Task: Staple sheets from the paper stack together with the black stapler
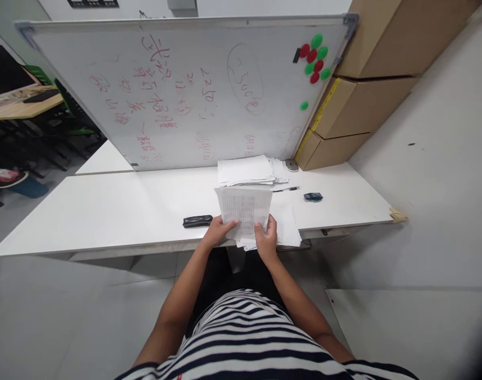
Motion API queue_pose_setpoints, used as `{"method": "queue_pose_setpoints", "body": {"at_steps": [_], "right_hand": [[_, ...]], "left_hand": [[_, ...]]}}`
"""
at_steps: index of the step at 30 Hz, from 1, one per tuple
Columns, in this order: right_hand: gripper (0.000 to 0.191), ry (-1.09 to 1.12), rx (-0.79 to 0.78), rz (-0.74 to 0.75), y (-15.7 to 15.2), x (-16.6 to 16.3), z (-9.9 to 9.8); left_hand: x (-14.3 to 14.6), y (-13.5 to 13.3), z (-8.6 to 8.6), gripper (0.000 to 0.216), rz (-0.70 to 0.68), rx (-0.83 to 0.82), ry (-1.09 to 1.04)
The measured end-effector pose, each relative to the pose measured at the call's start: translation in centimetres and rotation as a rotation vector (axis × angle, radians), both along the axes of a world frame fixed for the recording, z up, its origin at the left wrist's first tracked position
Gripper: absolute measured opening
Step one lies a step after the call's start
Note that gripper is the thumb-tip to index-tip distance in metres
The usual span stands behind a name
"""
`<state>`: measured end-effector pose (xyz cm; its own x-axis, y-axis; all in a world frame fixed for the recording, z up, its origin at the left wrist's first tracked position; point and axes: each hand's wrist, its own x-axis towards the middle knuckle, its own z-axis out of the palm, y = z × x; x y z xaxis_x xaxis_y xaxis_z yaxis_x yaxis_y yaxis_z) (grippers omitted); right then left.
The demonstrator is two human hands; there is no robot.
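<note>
Both hands hold printed sheets of paper [244, 208] up in front of me, tilted above the table's front edge. My left hand [219, 230] grips the left side, its thumb lying across the front. On the right side, my right hand [267, 240] pinches the lower corner with thumb and fingers. How many sheets are held I cannot tell. Just left of my left hand lies a black stapler [197, 221]. More loose papers [288, 227] lie beneath and to the right of my right hand. Behind the held sheets sits a thick paper stack [244, 170].
A whiteboard [177, 105] with red writing and round magnets stands along the back of the white table [106, 211]. Cardboard boxes [339, 111] are piled at the right. A pen [286, 189], a small dark packet [312, 197] and a mouse [291, 165] lie right of the stack.
</note>
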<state>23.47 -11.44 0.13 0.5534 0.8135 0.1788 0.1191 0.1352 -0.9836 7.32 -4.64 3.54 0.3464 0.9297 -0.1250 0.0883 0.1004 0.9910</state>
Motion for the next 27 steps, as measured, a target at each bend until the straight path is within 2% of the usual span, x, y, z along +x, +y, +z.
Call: {"method": "queue_pose_setpoints", "body": {"at_steps": [6,9,12,13,15,17,18,20,22,24,27], "right_hand": [[0.058,-0.027,0.017,-0.005,0.7,0.0,0.8],[0.065,-0.065,0.034,0.026,0.6,0.1,1.3],[0.077,0.091,0.063,-0.013,-0.5,-0.2,1.9],[0.079,0.174,0.048,0.019,-1.0,-0.5,2.2],[0.075,0.327,-0.022,0.182,-1.9,-1.2,2.6],[0.063,0.442,-0.119,0.330,-2.5,-1.8,2.8],[0.057,0.479,-0.160,0.353,-2.6,-2.0,2.7],[0.049,0.463,-0.204,0.291,-2.9,-1.7,2.1],[0.044,0.327,-0.199,0.170,-3.2,-0.5,1.3],[0.041,0.220,-0.184,0.089,-3.8,1.1,0.5],[0.041,0.315,-0.174,0.058,-5.0,3.6,-0.1]], "left_hand": [[0.5,-0.1,0.9,0.047,0.062,0.032,-0.076],[0.7,-0.2,1.0,0.049,0.211,-0.002,-0.210],[1.0,-0.8,1.1,0.053,0.372,-0.045,-0.386],[1.2,-1.2,1.1,0.055,0.397,-0.051,-0.425],[1.8,-2.2,1.1,0.057,0.387,-0.076,-0.444],[2.7,-3.4,0.9,0.058,0.327,-0.114,-0.429],[3.1,-4.0,0.8,0.057,0.295,-0.127,-0.414],[3.2,-4.7,0.6,0.055,0.249,-0.096,-0.345],[2.0,-4.6,0.4,0.054,0.226,0.030,-0.170],[-0.6,-3.7,0.3,0.056,0.219,0.223,0.103],[-5.8,-1.1,-0.4,0.066,0.284,0.497,0.506]]}}
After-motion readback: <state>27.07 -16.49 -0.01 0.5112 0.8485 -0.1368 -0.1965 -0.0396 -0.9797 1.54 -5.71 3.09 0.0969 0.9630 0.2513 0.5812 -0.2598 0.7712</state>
